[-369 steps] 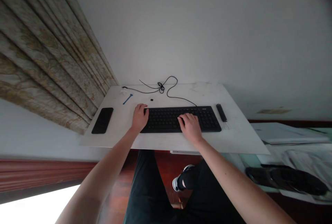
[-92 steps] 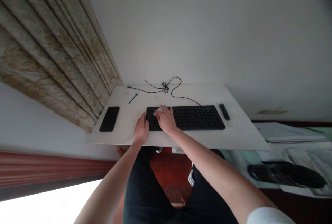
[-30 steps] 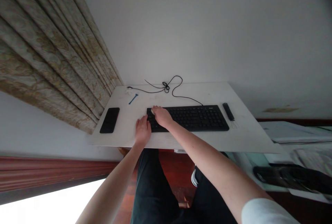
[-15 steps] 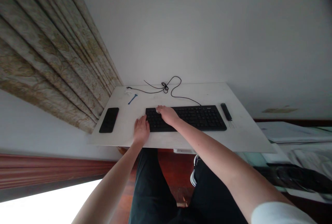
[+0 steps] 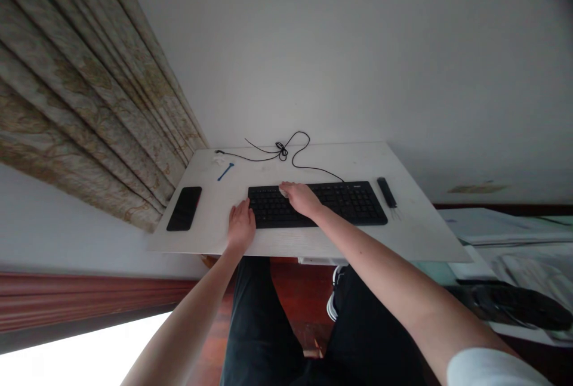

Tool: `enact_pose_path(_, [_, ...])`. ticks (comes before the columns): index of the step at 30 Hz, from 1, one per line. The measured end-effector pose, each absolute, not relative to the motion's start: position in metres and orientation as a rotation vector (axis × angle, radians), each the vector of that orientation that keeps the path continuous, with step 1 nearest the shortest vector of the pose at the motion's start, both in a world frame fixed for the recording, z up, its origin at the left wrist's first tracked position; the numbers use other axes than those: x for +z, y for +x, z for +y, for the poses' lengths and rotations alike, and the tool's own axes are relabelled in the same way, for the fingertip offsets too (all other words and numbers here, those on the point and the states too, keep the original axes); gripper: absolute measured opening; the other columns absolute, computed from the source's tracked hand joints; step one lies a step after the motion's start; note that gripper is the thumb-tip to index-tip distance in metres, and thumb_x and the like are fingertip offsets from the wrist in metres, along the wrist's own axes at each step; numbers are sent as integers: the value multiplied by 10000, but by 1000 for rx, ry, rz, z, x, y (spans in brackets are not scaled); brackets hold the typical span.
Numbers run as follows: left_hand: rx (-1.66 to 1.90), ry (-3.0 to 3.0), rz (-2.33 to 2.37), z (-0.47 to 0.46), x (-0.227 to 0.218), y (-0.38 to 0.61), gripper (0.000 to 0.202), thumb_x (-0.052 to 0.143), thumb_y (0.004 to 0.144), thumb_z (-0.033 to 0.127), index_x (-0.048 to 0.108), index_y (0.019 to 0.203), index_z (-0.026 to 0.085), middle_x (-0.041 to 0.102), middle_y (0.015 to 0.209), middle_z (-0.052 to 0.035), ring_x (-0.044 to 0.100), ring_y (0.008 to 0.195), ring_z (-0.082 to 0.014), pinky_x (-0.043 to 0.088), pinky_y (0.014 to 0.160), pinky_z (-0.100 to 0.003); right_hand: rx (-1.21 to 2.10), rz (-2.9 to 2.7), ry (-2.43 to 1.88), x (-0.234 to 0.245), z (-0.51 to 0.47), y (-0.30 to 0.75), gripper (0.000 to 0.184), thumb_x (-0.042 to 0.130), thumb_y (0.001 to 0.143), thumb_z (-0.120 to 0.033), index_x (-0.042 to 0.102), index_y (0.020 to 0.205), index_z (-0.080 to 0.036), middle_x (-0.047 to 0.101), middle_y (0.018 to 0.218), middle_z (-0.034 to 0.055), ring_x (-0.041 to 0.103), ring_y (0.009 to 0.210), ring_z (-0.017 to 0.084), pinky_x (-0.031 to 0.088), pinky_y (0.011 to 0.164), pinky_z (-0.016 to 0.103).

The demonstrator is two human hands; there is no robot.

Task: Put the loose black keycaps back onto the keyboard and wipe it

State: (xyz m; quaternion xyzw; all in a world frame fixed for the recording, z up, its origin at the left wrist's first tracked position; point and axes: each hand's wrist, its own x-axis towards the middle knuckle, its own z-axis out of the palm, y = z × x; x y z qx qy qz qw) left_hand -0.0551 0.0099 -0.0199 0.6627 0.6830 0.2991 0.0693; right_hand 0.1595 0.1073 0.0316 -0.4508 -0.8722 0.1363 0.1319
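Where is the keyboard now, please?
In the head view, the black keyboard lies near the front of the desk, under the right hand, with the left hand beside its left end.

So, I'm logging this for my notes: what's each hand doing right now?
Left hand: open, resting beside the keyboard, holding nothing.
Right hand: closed on a small white item on the keys; its kind is unclear.

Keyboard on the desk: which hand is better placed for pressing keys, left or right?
Probably the right hand: it rests on the black keyboard, while the left hand lies beside it on the white desk.
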Motion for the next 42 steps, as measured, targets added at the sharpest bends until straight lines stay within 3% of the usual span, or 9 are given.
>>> enact_pose_path(6, [814,2057,2082,11,-20,-58,443,299,997,220,499,1378,115,603,1371,-181,537,1320,-255,340,1172,-519,433,-2634,-1208,40,102,61,386,418,945,-79,661,1240,-138,639,1340,128,624,1193,216,454,1026,326])
enact_pose_path(11, [807,2138,2100,10,-22,-59,448,287,1001,221,487,1387,111,613,1355,-183,552,1303,-258,370,1154,-514,468,-2651,-1184,42,103,56,375,414,956,-81,668,1222,-154,636,1341,132,618,1207,227,458,1031,358])
enact_pose_path(20, [845,2170,2099,9,-24,-59,436,292,1010,231,502,1372,108,626,1338,-180,573,1280,-259,387,1151,-513,368,-2494,-1254,27,112,205,476,428,874,3,704,1212,-189,660,1317,84,626,1218,220,449,1070,356])
enact_pose_path(25, [821,2154,2101,9,-25,-59,444,285,1015,247,494,1384,115,623,1349,-169,561,1296,-252,368,1168,-505,227,-2408,-1344,18,114,314,492,432,880,-28,700,1230,-247,673,1298,32,648,1187,211,470,1079,389])
enact_pose_path(30, [822,2139,2114,10,-26,-58,443,294,1008,232,487,1391,119,619,1355,-167,559,1299,-249,363,1170,-510,103,-2327,-1497,16,117,368,442,427,894,-53,728,1181,-204,703,1239,63,674,1141,223,500,1053,390])
enact_pose_path(42, [841,2177,2119,11,-27,-58,435,306,1000,219,501,1371,102,631,1329,-186,572,1283,-261,380,1154,-519,312,-2449,-1292,18,120,228,459,451,898,-34,684,1252,-211,663,1309,68,628,1214,223,462,1094,405])
